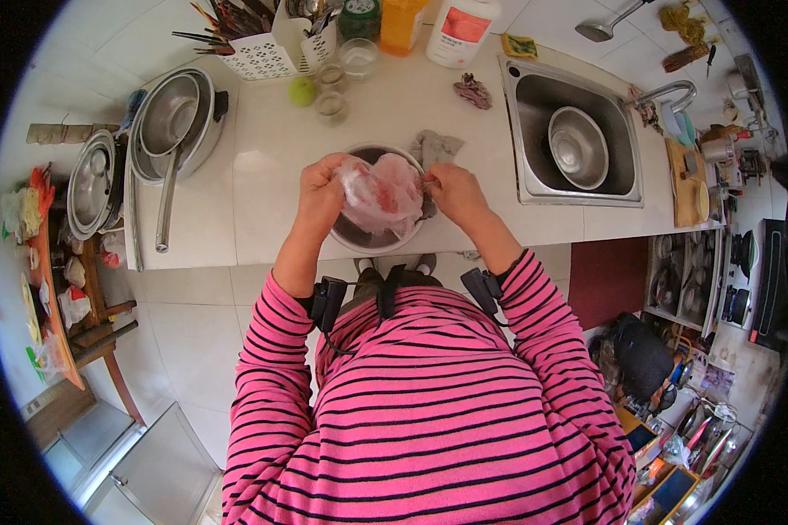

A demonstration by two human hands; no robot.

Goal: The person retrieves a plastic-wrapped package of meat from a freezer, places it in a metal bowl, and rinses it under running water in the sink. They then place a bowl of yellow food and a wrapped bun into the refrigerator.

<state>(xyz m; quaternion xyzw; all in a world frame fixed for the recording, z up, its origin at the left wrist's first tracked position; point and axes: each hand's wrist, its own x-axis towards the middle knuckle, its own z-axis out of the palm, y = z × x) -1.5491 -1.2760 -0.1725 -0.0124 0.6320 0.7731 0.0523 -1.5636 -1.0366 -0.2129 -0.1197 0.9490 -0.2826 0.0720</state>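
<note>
A clear plastic bag point(384, 197) with something pinkish-red in it is stretched between my two hands. My left hand point(323, 187) grips the bag's left edge, and my right hand point(456, 190) pinches it at the right. Right below the bag a round metal basin point(358, 244) stands near the counter's front edge; the bag hides much of its inside. Behind my right hand lies a crumpled grey cloth point(438, 146), partly against the basin's rim. What exactly the bag contains cannot be made out.
At the right is a steel sink point(522, 157) with a metal bowl point(578, 147) inside. Nested metal pans point(171, 118) with a long handle occupy the left. Glass jars point(331, 107), a green round fruit point(302, 90), a white utensil basket point(262, 56) and a white bottle point(459, 36) line the back.
</note>
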